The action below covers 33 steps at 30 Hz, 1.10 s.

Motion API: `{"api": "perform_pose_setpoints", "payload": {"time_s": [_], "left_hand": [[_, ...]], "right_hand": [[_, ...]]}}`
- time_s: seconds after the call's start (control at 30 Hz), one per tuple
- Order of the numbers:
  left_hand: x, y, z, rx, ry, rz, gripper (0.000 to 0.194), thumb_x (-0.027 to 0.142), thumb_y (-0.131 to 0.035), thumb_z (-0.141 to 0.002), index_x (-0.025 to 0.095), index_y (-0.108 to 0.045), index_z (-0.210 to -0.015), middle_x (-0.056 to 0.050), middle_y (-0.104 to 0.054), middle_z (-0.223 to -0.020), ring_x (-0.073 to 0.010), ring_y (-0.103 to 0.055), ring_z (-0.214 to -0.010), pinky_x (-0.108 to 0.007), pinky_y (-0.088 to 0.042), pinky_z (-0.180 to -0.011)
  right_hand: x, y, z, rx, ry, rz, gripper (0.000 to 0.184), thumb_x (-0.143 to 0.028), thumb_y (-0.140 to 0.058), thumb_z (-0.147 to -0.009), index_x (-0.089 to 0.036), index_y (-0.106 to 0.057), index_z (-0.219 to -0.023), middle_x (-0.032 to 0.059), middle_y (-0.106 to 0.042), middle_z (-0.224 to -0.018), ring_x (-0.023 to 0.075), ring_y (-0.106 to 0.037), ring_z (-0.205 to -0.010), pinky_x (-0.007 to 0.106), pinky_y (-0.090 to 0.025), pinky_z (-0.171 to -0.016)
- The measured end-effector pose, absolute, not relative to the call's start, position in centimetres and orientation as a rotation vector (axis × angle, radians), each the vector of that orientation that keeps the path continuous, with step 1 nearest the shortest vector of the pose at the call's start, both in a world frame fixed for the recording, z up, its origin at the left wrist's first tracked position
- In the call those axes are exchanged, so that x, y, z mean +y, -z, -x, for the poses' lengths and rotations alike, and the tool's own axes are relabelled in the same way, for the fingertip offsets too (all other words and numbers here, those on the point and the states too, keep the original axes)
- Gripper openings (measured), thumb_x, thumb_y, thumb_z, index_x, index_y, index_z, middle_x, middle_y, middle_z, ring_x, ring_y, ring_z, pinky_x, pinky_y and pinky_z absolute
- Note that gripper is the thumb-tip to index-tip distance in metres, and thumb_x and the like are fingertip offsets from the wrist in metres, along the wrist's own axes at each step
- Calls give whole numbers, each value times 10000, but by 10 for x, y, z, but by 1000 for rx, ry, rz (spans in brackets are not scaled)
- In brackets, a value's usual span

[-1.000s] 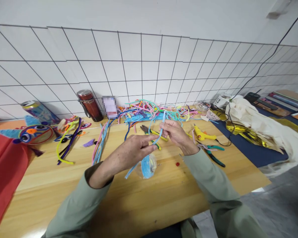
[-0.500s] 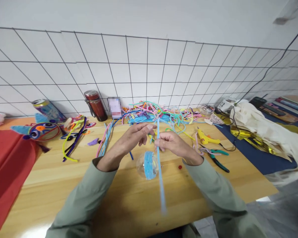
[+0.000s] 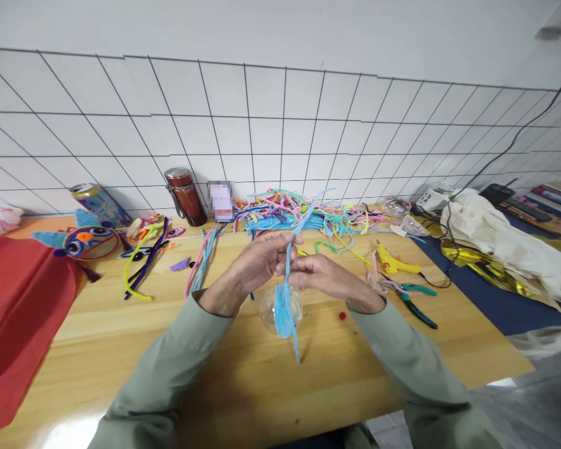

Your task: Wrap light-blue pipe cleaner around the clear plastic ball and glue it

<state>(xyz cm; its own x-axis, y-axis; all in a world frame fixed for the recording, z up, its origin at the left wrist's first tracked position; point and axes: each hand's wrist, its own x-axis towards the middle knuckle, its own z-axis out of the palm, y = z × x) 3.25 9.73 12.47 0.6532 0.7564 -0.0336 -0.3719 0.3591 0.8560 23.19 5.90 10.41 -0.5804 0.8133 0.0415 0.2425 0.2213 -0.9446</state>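
A light blue pipe cleaner [image 3: 296, 342] runs nearly upright between my hands, its top leaning right and its lower end hanging in front of a clear ball. My left hand [image 3: 264, 259] pinches it in its upper part between thumb and fingers. Just below, my right hand [image 3: 322, 274] has its fingertips closed on the same strip. Behind the strip, the clear plastic ball [image 3: 267, 310] rests on the wooden table [image 3: 243, 386], with a band of blue pipe cleaner [image 3: 283, 315] wound around its middle. My fingertips partly cover the ball's top.
A heap of coloured pipe cleaners [image 3: 290, 218] lies along the wall. To the right are a yellow glue gun [image 3: 395, 260] and green-handled pliers [image 3: 418, 308]. On the left stand a red flask [image 3: 187, 198], a can [image 3: 100, 202], a decorated bird piece [image 3: 91, 242] and red cloth [image 3: 16, 312].
The pipe cleaner has moved up, so its upper end now sticks out above my hands. My left hand, loosely beside it before, has closed on it. My right hand is slightly lower.
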Motion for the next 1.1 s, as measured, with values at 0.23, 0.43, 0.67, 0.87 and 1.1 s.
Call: {"api": "perform_pose_setpoints", "payload": {"time_s": [0.23, 0.43, 0.67, 0.87, 1.1], "left_hand": [[91, -123, -37, 429, -679, -1027, 510, 552, -973, -741, 119, -775, -924, 5, -718, -686, -44, -571, -402, -144, -475, -409], [80, -120, -44, 423, -554, -1098, 513, 582, -926, -799, 126, -784, -986, -18, -747, -719, -55, -593, -444, -169, -519, -472], [73, -120, -46, 477, -451, -1173, 526, 573, -929, -786, 111, -804, -1006, -36, -761, -759, -60, -594, -467, -184, -445, -454], [70, -115, -50, 480, -454, -1192, 486, 563, -919, -788, 108, -815, -926, -51, -782, -743, -60, -575, -454, -180, -415, -426], [71, -110, -50, 464, -450, -1181, 428, 523, -901, -814, 119, -828, -939, -79, -808, -756, -77, -588, -452, -197, -426, -430]], "right_hand": [[68, -105, -235, -1265, -1270, 879, 549, -732, -789, -869, -197, -724, -973, -31, -590, -696, 120, -513, -590, 249, -409, -526], [64, -115, -234, -1152, -1330, 838, 479, -634, -907, -779, -195, -729, -856, -65, -524, -591, 100, -469, -502, 239, -387, -466], [65, -122, -240, -1064, -1237, 859, 453, -586, -955, -716, -195, -733, -760, -53, -560, -585, 78, -484, -491, 211, -369, -461], [65, -128, -246, -1047, -1209, 843, 417, -550, -947, -726, -191, -738, -760, -57, -540, -582, 74, -488, -488, 215, -385, -478], [66, -126, -250, -1068, -1191, 861, 381, -535, -900, -780, -199, -719, -777, -55, -524, -620, 82, -476, -498, 238, -385, -473]]}}
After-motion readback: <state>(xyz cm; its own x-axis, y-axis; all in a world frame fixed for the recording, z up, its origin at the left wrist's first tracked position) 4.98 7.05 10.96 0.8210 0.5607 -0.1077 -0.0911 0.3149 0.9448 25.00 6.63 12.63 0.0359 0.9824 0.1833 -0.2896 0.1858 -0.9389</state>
